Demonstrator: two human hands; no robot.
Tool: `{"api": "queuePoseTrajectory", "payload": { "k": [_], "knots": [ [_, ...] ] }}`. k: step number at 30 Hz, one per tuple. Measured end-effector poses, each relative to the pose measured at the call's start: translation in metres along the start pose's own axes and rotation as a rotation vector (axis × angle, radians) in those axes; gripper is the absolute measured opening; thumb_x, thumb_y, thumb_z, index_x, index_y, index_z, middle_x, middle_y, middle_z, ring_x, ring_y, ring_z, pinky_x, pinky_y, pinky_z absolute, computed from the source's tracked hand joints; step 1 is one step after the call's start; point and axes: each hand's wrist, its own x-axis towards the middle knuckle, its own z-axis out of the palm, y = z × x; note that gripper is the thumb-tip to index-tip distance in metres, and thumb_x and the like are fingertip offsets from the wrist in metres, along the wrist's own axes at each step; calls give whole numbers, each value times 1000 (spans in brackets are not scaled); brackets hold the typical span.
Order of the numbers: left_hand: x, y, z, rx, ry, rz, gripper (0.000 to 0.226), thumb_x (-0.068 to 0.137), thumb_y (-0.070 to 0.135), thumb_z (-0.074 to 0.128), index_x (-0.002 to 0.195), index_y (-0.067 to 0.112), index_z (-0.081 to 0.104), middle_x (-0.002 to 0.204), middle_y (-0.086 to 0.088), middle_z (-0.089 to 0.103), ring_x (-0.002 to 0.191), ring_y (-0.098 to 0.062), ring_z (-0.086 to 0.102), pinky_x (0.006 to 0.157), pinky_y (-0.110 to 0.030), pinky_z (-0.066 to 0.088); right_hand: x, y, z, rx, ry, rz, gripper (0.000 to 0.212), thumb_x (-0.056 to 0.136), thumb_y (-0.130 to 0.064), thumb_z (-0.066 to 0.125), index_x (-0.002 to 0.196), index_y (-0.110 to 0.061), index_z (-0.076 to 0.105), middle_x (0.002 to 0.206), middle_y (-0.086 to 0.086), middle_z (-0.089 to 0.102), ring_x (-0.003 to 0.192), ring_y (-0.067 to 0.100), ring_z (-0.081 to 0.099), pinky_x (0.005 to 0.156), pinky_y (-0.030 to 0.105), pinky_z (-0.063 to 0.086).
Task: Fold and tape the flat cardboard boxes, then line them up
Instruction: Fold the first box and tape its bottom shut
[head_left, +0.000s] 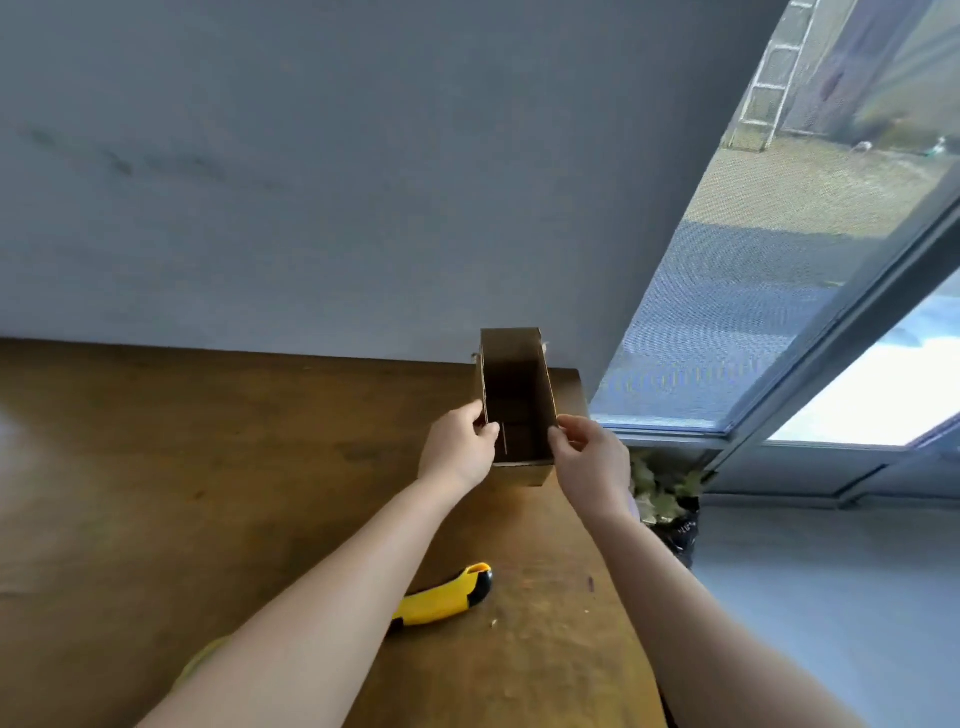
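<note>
A small brown cardboard box (517, 400) stands near the far right corner of the wooden table (182, 467), its open top facing me and its dark inside visible. My left hand (457, 449) pinches the box's left wall near the front corner. My right hand (589, 460) grips the right wall at the front corner. Whether the box rests on the table or is lifted slightly, I cannot tell.
A yellow and black utility knife (447, 597) lies on the table near my left forearm. A grey wall stands behind the table. To the right are a large window (779, 260) and a black bag with scraps (670, 509) on the floor.
</note>
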Motion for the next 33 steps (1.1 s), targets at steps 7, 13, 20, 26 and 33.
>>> {"api": "queuePoseTrajectory", "payload": {
  "k": [7, 13, 20, 26, 33],
  "knots": [
    [45, 40, 48, 72, -11, -48, 47, 101, 25, 45, 147, 15, 38, 151, -3, 40, 138, -22, 38, 109, -34, 35, 68, 29, -26, -9, -29, 13, 26, 94, -25, 60, 116, -15, 69, 105, 1, 72, 101, 17, 64, 80, 24, 40],
    [83, 56, 68, 164, 9, -57, 46, 102, 26, 44, 146, 16, 39, 150, -2, 41, 138, -22, 39, 107, -34, 36, 108, 39, -28, -8, -66, 20, 27, 94, -27, 61, 116, -15, 69, 106, 2, 73, 101, 19, 65, 81, 25, 42],
    [105, 61, 84, 234, 52, -20, 45, 102, 31, 40, 146, 19, 39, 148, -3, 44, 135, -22, 43, 104, -34, 41, 132, 44, -21, -28, -107, -18, 26, 92, -28, 65, 114, -16, 70, 105, 1, 71, 98, 17, 64, 78, 25, 42],
    [95, 57, 78, 316, -3, 33, 52, 101, 44, 35, 148, 20, 35, 151, -3, 40, 137, -23, 39, 105, -38, 40, 131, 42, -24, -76, -160, -47, 34, 90, -35, 65, 118, -16, 66, 111, 5, 67, 106, 22, 60, 87, 32, 45],
    [54, 42, 21, 517, 102, 96, 50, 98, 33, 49, 145, 16, 41, 146, -3, 46, 134, -23, 40, 105, -38, 39, 104, 20, -42, -262, -162, -235, 42, 94, -35, 59, 133, -21, 54, 123, 1, 59, 114, 21, 55, 81, 30, 40]
  ]
}}
